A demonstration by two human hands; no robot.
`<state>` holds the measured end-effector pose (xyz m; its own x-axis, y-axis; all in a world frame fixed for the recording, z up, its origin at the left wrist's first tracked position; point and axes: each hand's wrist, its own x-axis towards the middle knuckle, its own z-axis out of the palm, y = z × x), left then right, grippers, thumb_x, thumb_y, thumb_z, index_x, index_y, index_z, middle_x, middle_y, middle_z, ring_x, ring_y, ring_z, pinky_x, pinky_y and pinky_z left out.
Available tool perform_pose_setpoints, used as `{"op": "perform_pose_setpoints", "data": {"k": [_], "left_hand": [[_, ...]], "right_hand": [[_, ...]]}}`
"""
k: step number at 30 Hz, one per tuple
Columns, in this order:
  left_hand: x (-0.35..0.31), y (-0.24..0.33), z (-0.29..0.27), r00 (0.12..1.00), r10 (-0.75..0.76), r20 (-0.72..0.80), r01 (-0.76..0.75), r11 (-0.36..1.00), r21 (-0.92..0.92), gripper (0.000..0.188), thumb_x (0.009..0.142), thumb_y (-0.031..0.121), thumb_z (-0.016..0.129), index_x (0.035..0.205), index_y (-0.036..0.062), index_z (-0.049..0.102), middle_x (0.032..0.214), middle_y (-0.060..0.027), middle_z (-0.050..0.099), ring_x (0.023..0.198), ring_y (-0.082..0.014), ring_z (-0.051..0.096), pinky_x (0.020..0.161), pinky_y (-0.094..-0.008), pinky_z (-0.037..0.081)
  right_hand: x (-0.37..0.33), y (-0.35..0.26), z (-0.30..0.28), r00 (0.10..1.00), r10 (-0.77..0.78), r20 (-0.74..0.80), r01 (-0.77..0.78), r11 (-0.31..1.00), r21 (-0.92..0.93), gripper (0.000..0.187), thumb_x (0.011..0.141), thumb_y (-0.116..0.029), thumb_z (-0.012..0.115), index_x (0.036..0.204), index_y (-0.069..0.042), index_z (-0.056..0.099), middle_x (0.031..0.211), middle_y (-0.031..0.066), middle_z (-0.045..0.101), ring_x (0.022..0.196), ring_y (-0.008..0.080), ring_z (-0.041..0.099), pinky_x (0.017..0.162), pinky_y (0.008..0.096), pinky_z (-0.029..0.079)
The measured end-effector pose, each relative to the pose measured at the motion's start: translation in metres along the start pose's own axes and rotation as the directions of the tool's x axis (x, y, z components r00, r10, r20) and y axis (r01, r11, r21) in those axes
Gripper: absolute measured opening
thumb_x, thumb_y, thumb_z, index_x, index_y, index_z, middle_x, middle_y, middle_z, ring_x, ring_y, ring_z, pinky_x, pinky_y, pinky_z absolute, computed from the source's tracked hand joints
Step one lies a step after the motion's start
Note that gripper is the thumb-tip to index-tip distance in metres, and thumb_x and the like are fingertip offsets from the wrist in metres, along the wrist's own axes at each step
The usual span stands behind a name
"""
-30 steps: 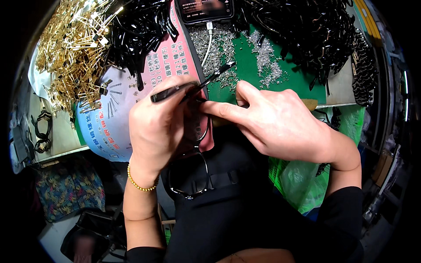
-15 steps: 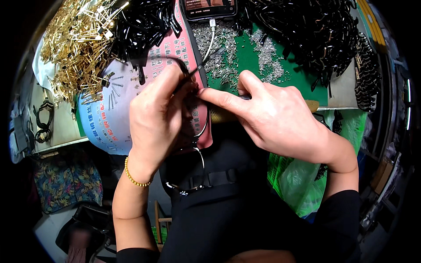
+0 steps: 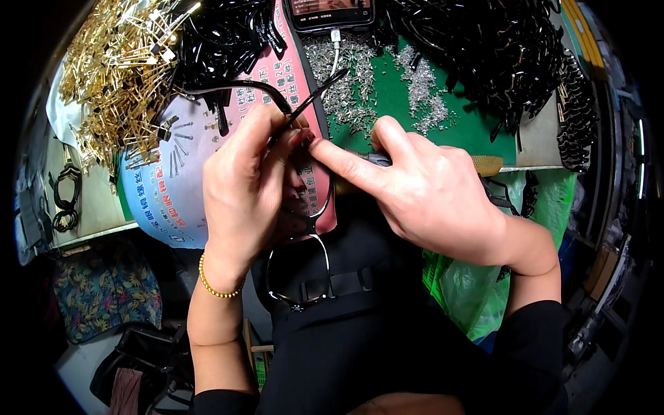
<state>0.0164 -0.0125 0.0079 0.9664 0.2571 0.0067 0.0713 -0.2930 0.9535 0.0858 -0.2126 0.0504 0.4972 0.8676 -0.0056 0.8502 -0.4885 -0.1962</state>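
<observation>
Black plastic and thin metal make the pair of eyeglasses [image 3: 304,228] that you hold between your two hands, just above the near edge of the worktop [image 3: 484,131] and over your lap. Your left hand [image 3: 245,187] is closed around the frame near the hinge, with the thumb and first fingers pinching it; one black temple arm [image 3: 311,100] points up and away from this hand, toward the dark smartphone [image 3: 330,12] that lies at the far edge with a white cable in it. The round lens rim [image 3: 299,273] hangs down below your left palm. Your right hand [image 3: 429,194] grips a small grey tool [image 3: 370,158], and its forefinger is stretched out so that the tip touches the frame just beside your left thumb. I cannot tell how the tool tip sits on the hinge, because the fingers hide it.

On the green mat you see two loose heaps of tiny silver screws [image 3: 360,90]. A big pile of black plastic temple arms [image 3: 498,55] lies on the right side, and a pile of gold-coloured metal temple parts [image 3: 117,76] lies on the left. A pink printed sheet [image 3: 294,76] lies under your hands. On your left wrist there is a gold bead bracelet [image 3: 218,289].
</observation>
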Motion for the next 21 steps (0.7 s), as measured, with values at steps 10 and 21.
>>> {"op": "perform_pose_setpoints", "data": {"k": [10, 21], "left_hand": [[0.001, -0.004, -0.001, 1.0, -0.004, 0.018, 0.004, 1.0, -0.007, 0.009, 0.095, -0.007, 0.061, 0.101, -0.0005, 0.063, 0.078, -0.0067, 0.066, 0.056, -0.01, 0.061, 0.054, -0.0256, 0.049], [0.048, -0.003, -0.003, 0.949, 0.035, -0.313, -0.063, 0.995, -0.079, 0.017, 0.108, 0.009, 0.05, 0.117, 0.0005, 0.062, 0.106, -0.006, 0.071, 0.078, -0.0085, 0.067, 0.064, -0.0218, 0.055]], "right_hand": [[0.017, 0.017, 0.018, 0.968, -0.183, -0.171, 0.148, 0.968, -0.202, 0.039, 0.089, -0.03, 0.067, 0.125, -0.015, 0.059, 0.088, 0.0028, 0.054, 0.058, 0.0142, 0.057, 0.043, 0.026, 0.046], [-0.001, 0.01, -0.001, 0.996, 0.082, -0.027, -0.085, 0.981, -0.177, 0.065, 0.09, -0.042, 0.069, 0.149, -0.021, 0.051, 0.094, 0.0107, 0.053, 0.064, 0.0205, 0.059, 0.054, 0.0314, 0.052]]}}
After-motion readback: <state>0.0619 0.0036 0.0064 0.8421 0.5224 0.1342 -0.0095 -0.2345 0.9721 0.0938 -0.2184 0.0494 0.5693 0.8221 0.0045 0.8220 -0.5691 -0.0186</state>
